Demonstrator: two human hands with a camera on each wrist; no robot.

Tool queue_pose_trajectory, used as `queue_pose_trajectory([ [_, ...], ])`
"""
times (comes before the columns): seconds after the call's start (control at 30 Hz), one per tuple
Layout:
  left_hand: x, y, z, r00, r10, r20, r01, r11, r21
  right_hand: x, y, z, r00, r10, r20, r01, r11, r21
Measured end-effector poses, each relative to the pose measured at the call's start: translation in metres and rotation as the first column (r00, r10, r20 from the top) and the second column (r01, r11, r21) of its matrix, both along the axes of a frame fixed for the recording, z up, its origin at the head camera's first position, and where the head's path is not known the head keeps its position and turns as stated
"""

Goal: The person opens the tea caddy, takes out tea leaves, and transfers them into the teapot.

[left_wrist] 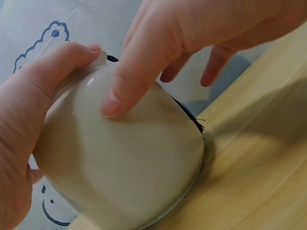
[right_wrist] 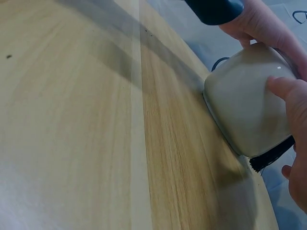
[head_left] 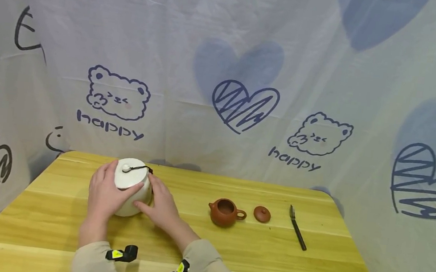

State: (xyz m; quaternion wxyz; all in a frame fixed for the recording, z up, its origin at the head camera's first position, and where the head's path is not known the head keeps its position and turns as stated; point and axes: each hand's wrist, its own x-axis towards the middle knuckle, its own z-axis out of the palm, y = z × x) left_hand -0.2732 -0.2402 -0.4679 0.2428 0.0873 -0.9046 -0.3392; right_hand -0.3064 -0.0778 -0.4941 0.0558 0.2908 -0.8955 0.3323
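A round white lidded jar [head_left: 127, 209] stands on the left part of the wooden table. Its flat white lid [head_left: 128, 180] has a small knob with a black cord [head_left: 139, 168] looped to it; a black tassel [right_wrist: 271, 155] hangs down the side. My left hand [head_left: 104, 192] grips the jar from the left, thumb along the front by the lid's edge. From the right, my right hand [head_left: 163, 205] holds it, thumb [left_wrist: 112, 106] pressed on the glossy front. The right fingers reach toward the back near the cord, partly hidden.
Right of the jar, a small reddish-brown teapot [head_left: 223, 215] stands without its lid. The matching teapot lid [head_left: 262, 214] lies beside it, then a slim dark tool with a pointed metal tip [head_left: 298, 229]. A printed cloth [head_left: 179, 118] hangs behind the wooden table [head_left: 267, 267].
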Motion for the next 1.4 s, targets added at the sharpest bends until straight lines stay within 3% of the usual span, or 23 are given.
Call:
queue_pose_trajectory([
  [0.2, 0.001, 0.001, -0.003, 0.998, 0.031, -0.049, -0.032, 0.999, -0.018, 0.001, -0.001, -0.001, 1.000, 0.001, -0.009, -0.001, 1.000, 0.001],
  [0.67, 0.016, -0.008, 0.015, 0.978, 0.125, -0.166, -0.125, 0.992, 0.014, 0.002, 0.000, -0.001, 1.000, -0.003, -0.015, 0.003, 1.000, 0.016],
  [0.93, 0.025, -0.013, 0.026, 0.978, 0.164, -0.127, -0.159, 0.986, 0.047, 0.003, 0.000, 0.002, 1.000, -0.005, -0.022, 0.006, 1.000, 0.031],
  [1.13, 0.021, -0.010, 0.029, 0.983, 0.154, -0.103, -0.151, 0.988, 0.039, 0.003, 0.000, 0.008, 0.999, -0.013, -0.035, 0.014, 0.999, 0.034],
  [1.4, 0.006, 0.003, 0.018, 0.977, 0.176, -0.119, -0.173, 0.984, 0.030, 0.006, -0.001, 0.005, 1.000, -0.006, -0.030, 0.006, 1.000, 0.017],
])
